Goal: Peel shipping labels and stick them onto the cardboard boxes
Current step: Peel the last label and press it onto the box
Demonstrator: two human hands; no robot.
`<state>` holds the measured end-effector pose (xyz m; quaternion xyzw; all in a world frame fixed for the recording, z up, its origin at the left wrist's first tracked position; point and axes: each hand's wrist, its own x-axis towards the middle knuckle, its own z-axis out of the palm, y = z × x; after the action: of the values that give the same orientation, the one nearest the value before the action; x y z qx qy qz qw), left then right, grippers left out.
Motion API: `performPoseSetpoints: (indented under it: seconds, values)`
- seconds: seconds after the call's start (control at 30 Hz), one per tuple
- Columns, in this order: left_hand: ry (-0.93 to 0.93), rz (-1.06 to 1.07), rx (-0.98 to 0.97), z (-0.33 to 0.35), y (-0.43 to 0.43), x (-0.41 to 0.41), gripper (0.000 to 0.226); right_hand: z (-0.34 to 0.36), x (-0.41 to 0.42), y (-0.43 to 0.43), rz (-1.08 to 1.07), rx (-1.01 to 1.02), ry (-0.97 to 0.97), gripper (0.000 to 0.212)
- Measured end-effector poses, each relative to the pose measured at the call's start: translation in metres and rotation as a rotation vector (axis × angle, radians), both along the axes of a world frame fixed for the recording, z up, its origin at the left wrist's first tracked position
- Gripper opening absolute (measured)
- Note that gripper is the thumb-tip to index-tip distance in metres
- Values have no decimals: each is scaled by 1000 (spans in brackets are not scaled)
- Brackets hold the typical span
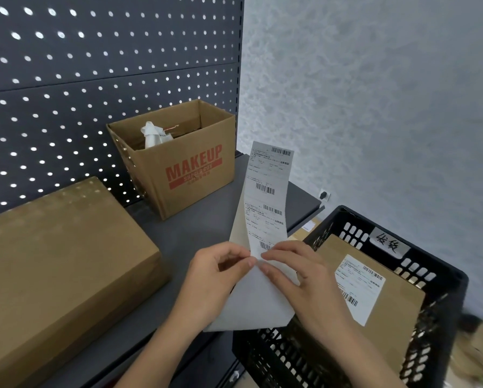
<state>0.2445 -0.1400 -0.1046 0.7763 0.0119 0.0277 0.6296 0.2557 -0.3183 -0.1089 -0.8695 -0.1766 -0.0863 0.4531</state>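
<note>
Setting: grey metal shelf (pixel 201 236) backed by a dark pegboard (pixel 67 79), with a pale textured wall to the right.
Labels: the label strip (pixel 268 186) stands upright above the shelf's front edge. Blank backing paper (pixel 257 303) trails below the hands. It is probably raised so that a corner can be picked free.
Left hand: the left hand (pixel 212 278) pinches the strip's edge between thumb and forefinger.
Right hand: the right hand (pixel 299 275) pinches the same spot, fingertips nearly meeting the left's, a grip suited to parting label from backing.
Waiting: a closed cardboard box (pixel 61 261) lies at left, top bare, seemingly next.
Finished: a black crate (pixel 444 289) holds a labelled box (pixel 397 303).
Behind: an open MAKEUP carton (pixel 184 169) holds crumpled white paper.
</note>
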Motion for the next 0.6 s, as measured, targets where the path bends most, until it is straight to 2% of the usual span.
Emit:
performPoseSetpoints:
  seconds: [0.2,0.47,0.6]
  values:
    - [-26,-86,-63,3,-3,-3,9,9,0,0,68,48,-37,13]
    - [-46,-120,10,6,-1,-5,13,13,1,-3,91,81,24,10]
    - [-45,-61,122,3,2,-6,11,16,6,-2,29,58,30,10]
